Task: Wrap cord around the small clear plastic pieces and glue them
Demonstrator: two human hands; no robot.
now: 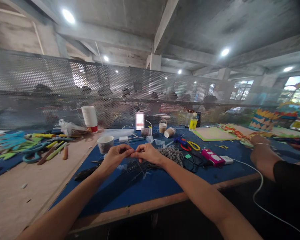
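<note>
Over the blue mat [110, 200], my left hand [117, 157] and my right hand [148, 154] meet fingertip to fingertip. Both are closed in a pinch. Whatever sits between the fingers is too small to make out. Thin dark strands [137, 170] lie on the mat just below them. Close beside my right hand is a tangled heap of grey cord [173, 156]. A paper cup [105, 144] stands behind my left hand, and a black-handled tool [86, 173] lies partly hidden by my left forearm.
A phone [139, 120] stands upright at the back near a spool [146, 132]. Red-and-yellow-handled scissors [190, 146], a magenta box [212, 157] and a yellow-labelled bottle [193, 122] lie rightward. Tools [47, 150] crowd the left board. Another person's arm [262, 156] reaches in at right.
</note>
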